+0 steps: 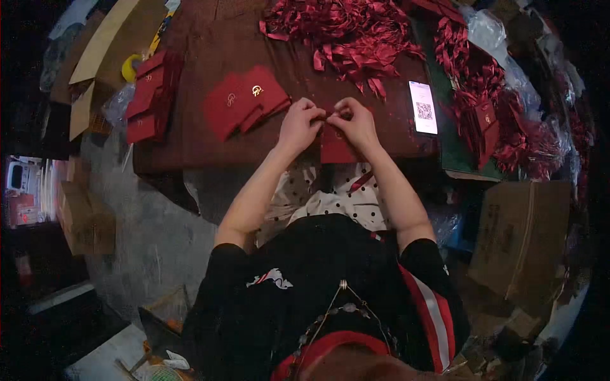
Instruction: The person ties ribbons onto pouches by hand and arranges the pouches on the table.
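My left hand [301,126] and my right hand [356,125] meet over the front edge of the table, fingertips pinched and almost touching. What lies between the fingertips is too small to make out. Just below them, a flat dark red paper piece [337,147], like a small gift bag, lies at the table edge. To the left of my left hand, several red gift bags [244,101] with gold emblems lie overlapping. Beyond my right hand spreads a heap of shiny red ribbons [356,38].
A brown cloth covers the table [203,149]. Stacked red bags [147,105] stand at its left edge. A phone [423,108] showing a QR code lies right of my hands. More ribboned bags [486,127] hang at the right, above a cardboard box [521,235].
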Available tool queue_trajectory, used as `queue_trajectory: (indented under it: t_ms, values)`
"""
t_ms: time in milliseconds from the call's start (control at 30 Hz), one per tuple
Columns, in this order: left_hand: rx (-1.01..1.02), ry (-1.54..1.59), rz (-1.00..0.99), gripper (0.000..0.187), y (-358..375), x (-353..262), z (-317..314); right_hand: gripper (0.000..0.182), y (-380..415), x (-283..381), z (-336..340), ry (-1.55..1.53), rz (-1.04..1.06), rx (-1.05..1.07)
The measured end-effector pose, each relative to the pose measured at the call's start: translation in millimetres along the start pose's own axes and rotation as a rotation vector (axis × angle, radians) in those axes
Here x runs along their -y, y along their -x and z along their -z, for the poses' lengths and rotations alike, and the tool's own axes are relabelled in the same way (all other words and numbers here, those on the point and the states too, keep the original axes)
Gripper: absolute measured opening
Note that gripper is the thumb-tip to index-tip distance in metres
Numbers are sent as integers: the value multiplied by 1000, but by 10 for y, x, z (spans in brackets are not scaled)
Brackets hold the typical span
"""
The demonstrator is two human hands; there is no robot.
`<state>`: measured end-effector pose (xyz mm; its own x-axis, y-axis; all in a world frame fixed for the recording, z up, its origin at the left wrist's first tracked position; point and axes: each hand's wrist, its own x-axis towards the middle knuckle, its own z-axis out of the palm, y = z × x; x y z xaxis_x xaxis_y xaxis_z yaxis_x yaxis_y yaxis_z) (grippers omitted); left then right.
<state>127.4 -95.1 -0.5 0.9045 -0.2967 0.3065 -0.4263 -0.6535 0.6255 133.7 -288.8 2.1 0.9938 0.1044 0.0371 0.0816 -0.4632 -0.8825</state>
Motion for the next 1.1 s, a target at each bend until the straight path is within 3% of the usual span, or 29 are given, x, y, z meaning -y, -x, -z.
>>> queue_trajectory:
  t_ms: [33, 67, 167, 200, 267, 367, 467, 533, 567, 667, 700, 733, 800, 867, 967, 1067, 1100]
  values:
    - [-38, -49, -26, 17, -49, 1, -38, 37, -8, -5, 9, -210, -179, 82]
    - [-50, -87, -43, 15, -79, -20, -32, 42, -32, -38, 26, -31, 39, 32]
    - [-70, -194, -152, 10, -198, 11, 1, 44, -87, -102, 116, 34, 170, 57]
    - [-65, -246, -146, 9, -237, -37, 43, 47, -75, 11, 192, 117, 111, 72]
    - [-86, -240, -161, 6, -245, -33, 69, 57, -161, -161, 187, -6, 135, 62]
    - [-164, -306, -1, 6, -155, -18, 310, 55, -208, -308, 199, 84, 188, 11]
    - [-438, -362, 144, 4, -25, -9, 658, 54, -213, -237, 186, 126, 135, -40]
    - [-366, -336, 236, 18, 26, -6, 735, 52, -261, -301, 161, 107, 136, -28]
    - [-388, -496, 123, 38, 67, 41, 659, 51, -280, -308, 162, 97, 123, -17]
    - [-271, -384, 24, 52, 201, -300, 402, 50, -230, -235, 247, -22, 82, 34]
    - [-201, -243, -36, 51, 264, -393, 222, 46, -232, -265, 295, -94, 131, 58]
    - [-73, -102, 34, 51, 304, -463, 92, 43, -196, -298, 344, -124, 189, 36]
    - [-8, -232, 145, 53, 360, -493, -127, 37, -60, -127, 569, -12, 354, -13]
    - [-39, -216, 155, 57, 351, -457, -196, 44, 123, -22, 821, 318, 630, 67]
    - [-86, -199, 187, 61, 354, -438, -240, 50, 404, 30, 963, 605, 804, 465]
    - [-87, -221, 204, 61, 367, -428, -248, 39, 582, -61, 907, 735, 846, 570]
    - [-85, -220, 214, 62, 365, -420, -259, 31, 560, -176, 891, 725, 942, 515]
